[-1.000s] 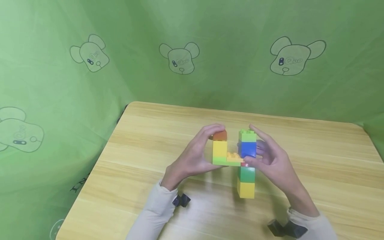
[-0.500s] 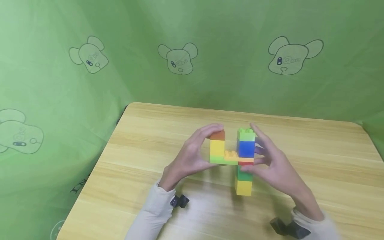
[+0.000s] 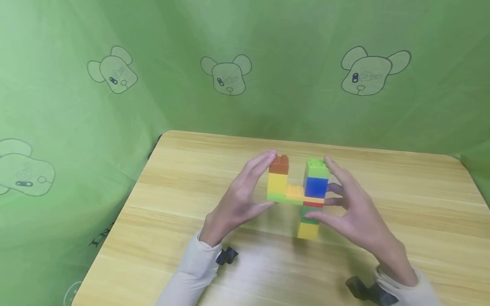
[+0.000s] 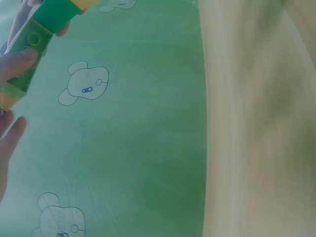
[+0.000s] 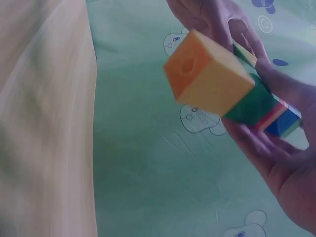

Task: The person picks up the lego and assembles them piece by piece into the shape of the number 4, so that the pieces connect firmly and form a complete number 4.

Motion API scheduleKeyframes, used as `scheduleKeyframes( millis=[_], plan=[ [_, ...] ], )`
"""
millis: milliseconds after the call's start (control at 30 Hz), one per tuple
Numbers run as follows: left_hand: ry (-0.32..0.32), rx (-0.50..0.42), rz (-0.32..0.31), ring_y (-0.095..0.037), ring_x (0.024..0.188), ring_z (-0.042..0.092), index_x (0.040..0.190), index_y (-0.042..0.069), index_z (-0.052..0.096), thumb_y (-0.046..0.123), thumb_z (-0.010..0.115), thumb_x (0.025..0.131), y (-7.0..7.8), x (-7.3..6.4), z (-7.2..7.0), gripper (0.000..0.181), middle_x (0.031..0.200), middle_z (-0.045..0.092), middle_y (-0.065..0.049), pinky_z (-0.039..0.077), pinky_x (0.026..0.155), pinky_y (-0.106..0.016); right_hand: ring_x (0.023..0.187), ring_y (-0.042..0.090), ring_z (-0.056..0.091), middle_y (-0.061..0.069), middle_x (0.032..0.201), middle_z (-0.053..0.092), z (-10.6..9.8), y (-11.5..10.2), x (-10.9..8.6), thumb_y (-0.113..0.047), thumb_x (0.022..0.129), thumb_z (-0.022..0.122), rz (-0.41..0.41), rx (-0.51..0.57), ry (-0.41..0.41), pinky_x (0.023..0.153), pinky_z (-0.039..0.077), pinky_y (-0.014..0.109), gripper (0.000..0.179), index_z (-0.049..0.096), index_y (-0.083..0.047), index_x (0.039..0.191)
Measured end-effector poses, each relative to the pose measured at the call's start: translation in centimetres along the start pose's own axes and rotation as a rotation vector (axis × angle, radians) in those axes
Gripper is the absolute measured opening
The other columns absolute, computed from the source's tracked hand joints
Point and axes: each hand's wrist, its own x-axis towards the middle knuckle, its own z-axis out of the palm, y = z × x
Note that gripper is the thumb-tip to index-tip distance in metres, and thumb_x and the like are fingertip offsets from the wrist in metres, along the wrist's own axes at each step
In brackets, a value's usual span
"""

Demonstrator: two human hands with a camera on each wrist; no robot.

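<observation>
A model of joined toy building bricks is held above the table. Its left column has an orange-brown brick (image 3: 279,165) over a yellow brick (image 3: 277,183). The right column has a lime brick (image 3: 317,169) and a blue brick (image 3: 316,187) on top, with red, dark green and yellow (image 3: 308,230) below. Light orange and lime pieces bridge them. My left hand (image 3: 241,193) grips the left column, fingertips at the top, thumb on the hollow underside (image 4: 33,38). My right hand (image 3: 360,216) holds the right column, thumb on the dark green brick (image 5: 247,104), other fingers behind, partly hidden.
The wooden table (image 3: 199,170) lies beneath the hands. A green curtain (image 3: 291,114) with mouse-head drawings hangs behind and to the left. Black devices sit at the left wrist (image 3: 227,256) and right wrist (image 3: 371,291).
The brick model has tilted, so more of its top studs show. My right thumb has slid down from near the blue brick to the dark green one. My left fingertips have shifted slightly left.
</observation>
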Motion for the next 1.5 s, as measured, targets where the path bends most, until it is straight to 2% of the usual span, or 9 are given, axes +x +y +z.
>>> scheduleKeyframes(
  millis=[200,333,533,633,833,1100,1233,1400,1500],
  plan=[
    [0.049,-0.026,0.035,-0.04,0.143,0.045,0.145,-0.018,0.039,-0.004,0.093,0.068,-0.4,-0.3,0.2,0.094,0.151,0.045,-0.032,0.042,0.118,-0.046,0.127,-0.001,0.052,0.009,0.171,0.021,-0.3,0.0,0.1,0.011,0.053,0.096,-0.029,-0.013,-0.053,0.079,0.062,0.02,0.144,0.011,-0.01,0.167],
    [0.052,-0.015,0.028,-0.04,0.144,0.044,0.145,-0.019,0.039,-0.004,0.092,0.07,-0.5,-0.4,0.6,0.093,0.151,0.045,-0.032,0.042,0.118,-0.046,0.127,0.0,0.053,0.008,0.172,0.018,-0.4,0.0,0.0,0.013,0.054,0.095,-0.03,-0.028,-0.046,0.079,0.061,0.019,0.143,0.011,-0.01,0.167],
    [0.03,-0.001,-0.024,-0.037,0.147,0.041,0.149,-0.017,0.035,-0.005,0.091,0.071,-0.4,-0.6,1.2,0.096,0.155,0.041,-0.03,0.04,0.12,-0.043,0.124,0.028,0.06,-0.001,0.173,0.016,-0.1,0.4,-0.1,0.009,0.064,0.094,0.077,-0.046,-0.046,0.078,0.062,0.021,0.138,0.009,-0.021,0.168],
    [0.02,-0.017,-0.058,-0.037,0.147,0.04,0.15,-0.017,0.033,-0.006,0.09,0.072,-0.8,-1.0,1.7,0.097,0.156,0.04,-0.03,0.039,0.121,-0.042,0.125,0.023,0.06,-0.002,0.173,0.016,0.2,1.1,-0.2,0.009,0.068,0.093,0.12,-0.026,-0.041,0.079,0.062,0.023,0.134,0.01,-0.026,0.168],
    [0.01,-0.067,-0.159,-0.034,0.148,0.039,0.153,-0.014,0.031,-0.01,0.088,0.073,-1.9,-2.1,2.9,0.098,0.157,0.039,-0.029,0.036,0.122,-0.041,0.122,-0.004,0.057,0.008,0.169,0.029,1.2,3.0,-0.8,0.015,0.074,0.086,0.187,0.093,-0.018,0.078,0.063,0.027,0.121,0.019,-0.028,0.166],
    [-0.039,-0.093,-0.299,-0.033,0.15,0.036,0.157,-0.01,0.029,-0.01,0.084,0.078,-3.0,-3.7,4.7,0.096,0.161,0.036,-0.027,0.032,0.124,-0.037,0.126,0.044,0.059,0.011,0.169,0.026,2.3,5.1,-1.3,0.001,0.081,0.087,0.311,0.097,-0.056,0.079,0.063,0.026,0.115,0.018,-0.034,0.166],
    [-0.076,-0.093,-0.399,-0.033,0.151,0.035,0.157,-0.009,0.028,-0.009,0.082,0.081,-3.2,-4.4,5.7,0.093,0.162,0.034,-0.026,0.029,0.125,-0.036,0.127,0.047,0.059,0.013,0.169,0.027,2.9,6.3,-1.5,-0.009,0.085,0.087,0.399,0.109,-0.085,0.082,0.063,0.028,0.11,0.017,-0.035,0.166],
    [-0.17,-0.059,-0.559,-0.031,0.152,0.033,0.16,-0.007,0.023,-0.003,0.081,0.086,-3.2,-5.2,6.8,0.094,0.164,0.03,-0.024,0.025,0.125,-0.032,0.118,0.045,0.065,0.027,0.163,0.032,3.4,7.4,-1.8,-0.017,0.087,0.086,0.511,0.095,-0.143,0.087,0.062,0.033,0.108,0.013,-0.032,0.166],
    [-0.214,-0.021,-0.59,-0.031,0.151,0.033,0.16,-0.007,0.021,0.002,0.082,0.088,-3.3,-5.4,7.3,0.095,0.164,0.03,-0.024,0.026,0.124,-0.031,0.117,0.045,0.066,0.031,0.16,0.034,3.6,8.0,-2.0,-0.019,0.088,0.085,0.544,0.088,-0.164,0.089,0.062,0.034,0.108,0.011,-0.03,0.167]
  ],
)
